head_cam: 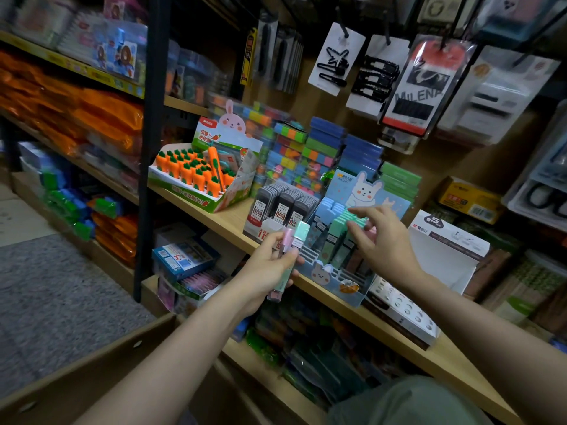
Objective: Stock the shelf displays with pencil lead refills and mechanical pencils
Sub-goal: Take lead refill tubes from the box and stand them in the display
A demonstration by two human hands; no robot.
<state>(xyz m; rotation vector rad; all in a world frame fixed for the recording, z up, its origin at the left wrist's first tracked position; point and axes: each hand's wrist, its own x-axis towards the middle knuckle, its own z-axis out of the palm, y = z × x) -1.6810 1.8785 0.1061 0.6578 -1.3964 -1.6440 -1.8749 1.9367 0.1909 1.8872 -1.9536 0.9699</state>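
Wooden shelf [233, 223] boards carry the stock, and everything here sits relative to the blue rabbit display [352, 240] at their front edge. Left of it stands a box of grey lead refill cases [283, 207]; further left, a carton of carrot-shaped items [196, 176]; to its right, a white open carton [445, 250]. The person's right hand [385, 240] hovers over the display's pastel refill boxes [340, 233], fingers spread and relaxed, holding nothing. Just in front of the display, the left hand [273, 268] grips pink and green refill boxes [291, 250], fingers curled round them.
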